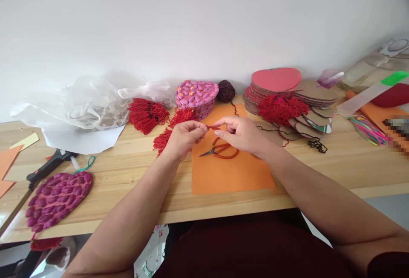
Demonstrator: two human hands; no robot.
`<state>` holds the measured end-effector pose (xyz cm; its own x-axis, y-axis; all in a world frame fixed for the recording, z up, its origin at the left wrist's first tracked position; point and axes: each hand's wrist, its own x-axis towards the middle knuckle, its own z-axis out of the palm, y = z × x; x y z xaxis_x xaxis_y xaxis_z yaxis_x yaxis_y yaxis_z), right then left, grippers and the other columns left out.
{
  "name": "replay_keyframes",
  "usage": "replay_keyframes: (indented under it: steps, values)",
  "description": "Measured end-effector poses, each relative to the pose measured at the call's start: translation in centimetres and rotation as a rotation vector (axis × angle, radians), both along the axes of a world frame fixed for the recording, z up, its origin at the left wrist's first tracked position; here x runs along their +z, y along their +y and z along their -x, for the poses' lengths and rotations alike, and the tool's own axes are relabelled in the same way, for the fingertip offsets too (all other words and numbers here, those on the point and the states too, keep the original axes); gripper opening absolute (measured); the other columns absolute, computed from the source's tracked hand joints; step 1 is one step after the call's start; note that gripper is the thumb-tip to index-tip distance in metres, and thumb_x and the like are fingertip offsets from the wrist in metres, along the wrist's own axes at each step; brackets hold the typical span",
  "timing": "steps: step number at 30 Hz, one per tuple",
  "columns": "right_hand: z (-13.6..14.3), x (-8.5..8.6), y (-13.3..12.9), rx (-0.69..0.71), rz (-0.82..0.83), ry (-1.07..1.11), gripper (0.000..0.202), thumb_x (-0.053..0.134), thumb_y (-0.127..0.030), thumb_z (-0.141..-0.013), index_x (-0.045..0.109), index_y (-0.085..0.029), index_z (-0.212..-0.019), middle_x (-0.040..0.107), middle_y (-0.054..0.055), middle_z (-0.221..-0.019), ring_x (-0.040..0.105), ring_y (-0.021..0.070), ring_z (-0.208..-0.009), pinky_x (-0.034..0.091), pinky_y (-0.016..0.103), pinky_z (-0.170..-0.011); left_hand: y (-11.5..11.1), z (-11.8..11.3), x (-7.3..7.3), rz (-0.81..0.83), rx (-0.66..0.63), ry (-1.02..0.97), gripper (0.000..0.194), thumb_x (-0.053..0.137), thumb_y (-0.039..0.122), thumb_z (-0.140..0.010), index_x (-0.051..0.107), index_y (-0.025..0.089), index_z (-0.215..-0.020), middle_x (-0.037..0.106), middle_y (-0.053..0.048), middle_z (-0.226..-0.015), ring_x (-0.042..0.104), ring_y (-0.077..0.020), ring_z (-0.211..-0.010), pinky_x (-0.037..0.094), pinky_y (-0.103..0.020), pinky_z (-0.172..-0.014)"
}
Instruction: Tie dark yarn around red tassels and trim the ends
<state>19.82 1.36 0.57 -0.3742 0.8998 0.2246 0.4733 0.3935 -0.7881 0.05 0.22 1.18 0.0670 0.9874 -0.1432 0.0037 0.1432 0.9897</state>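
Both hands meet above an orange sheet (220, 175) on the wooden table. A short length of red yarn (211, 127) stretches between my fingertips. My left hand (188, 137) pinches one end of it, thumb against forefinger. My right hand (238, 133) pinches the other end, with its remaining fingers curled. Just below the right hand lie scissors (223, 152) with orange handles, blades pointing left. Red tassels (162, 140) sit beside and behind the left hand. A cardboard piece (266, 131) is partly hidden behind my right hand.
A pink-studded heart (60, 201) and a glue gun (53, 165) lie at left, plastic bags (86, 103) behind. More decorated hearts (196, 94), a dark yarn ball (226, 91) and stacked cardboard hearts (276, 79) line the wall. Dark yarn (316, 145) trails at right.
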Motion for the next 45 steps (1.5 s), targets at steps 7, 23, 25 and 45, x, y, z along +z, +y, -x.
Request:
replay_keyframes:
  steps: [7, 23, 25, 45]
  values:
    - [0.5, 0.3, -0.1, -0.014, -0.023, 0.285, 0.012, 0.069, -0.031, -0.085, 0.07, -0.018, -0.083, 0.065, 0.001, -0.075, 0.054, 0.0127, -0.065, 0.041, 0.026, -0.058, -0.1, 0.0, 0.0, 0.027, -0.044, 0.034, 0.023, 0.079, 0.034, -0.059, 0.068, 0.015, -0.067, 0.059, 0.002, -0.059, 0.044, -0.0067, -0.05, 0.032, -0.023, -0.049]
    - [-0.7, 1.5, -0.1, -0.007, -0.119, 0.21, 0.011, 0.065, -0.023, -0.086, 0.067, -0.02, -0.096, 0.066, 0.005, -0.091, 0.055, 0.0151, -0.073, 0.044, 0.03, -0.063, 0.1, 0.3, 0.1, 0.059, -0.042, 0.026, 0.024, 0.079, 0.034, -0.059, 0.067, 0.016, -0.067, 0.058, 0.002, -0.057, 0.043, -0.0071, -0.048, 0.029, -0.023, -0.047]
    - [-1.1, 1.2, 0.3, 0.02, -0.113, 0.14, 0.016, 0.063, -0.017, -0.083, 0.065, -0.019, -0.099, 0.068, 0.004, -0.092, 0.055, 0.0138, -0.07, 0.043, 0.028, -0.061, 0.0, 0.3, 0.1, 0.077, -0.074, 0.009, 0.023, 0.081, 0.033, -0.058, 0.068, 0.016, -0.067, 0.058, 0.002, -0.057, 0.044, -0.0069, -0.048, 0.03, -0.022, -0.047]
    - [-1.1, -0.2, 1.7, 0.224, 0.582, 0.527, 0.034, 0.086, -0.038, -0.07, 0.064, -0.016, -0.083, 0.065, -0.002, -0.07, 0.066, 0.0107, -0.06, 0.052, 0.022, -0.058, -0.2, 0.7, 0.4, 0.18, -0.322, -0.569, 0.025, 0.086, 0.023, -0.063, 0.064, 0.012, -0.065, 0.051, 0.003, -0.052, 0.044, -0.0056, -0.048, 0.036, -0.018, -0.047]
